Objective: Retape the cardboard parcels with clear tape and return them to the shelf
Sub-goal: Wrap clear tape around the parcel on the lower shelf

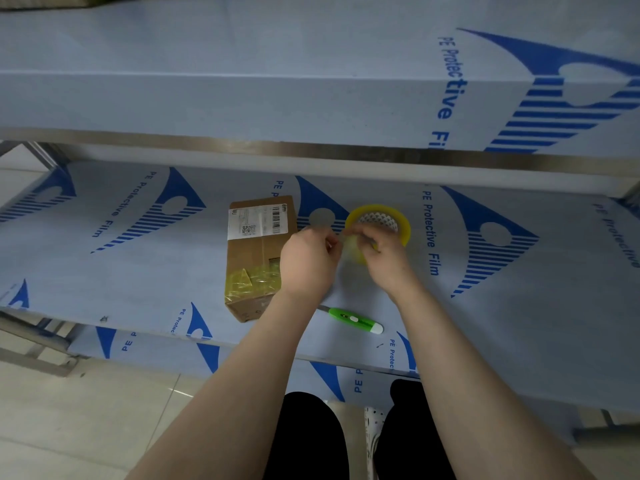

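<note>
Closed labelled parcel (258, 258), crinkly-taped at its near end; fingers of the right hand (384, 258) grip the tape roll (377, 216), fingers of the left hand (308, 261) pinch its loose end.

Even, cool light; fingertips perhaps motion-blurred; wide-angle bending at edges.

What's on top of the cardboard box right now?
The cardboard box carries a white shipping label at its far end and a crinkled yellowish tape patch toward the near end. The left hand hides its near right corner.
</note>
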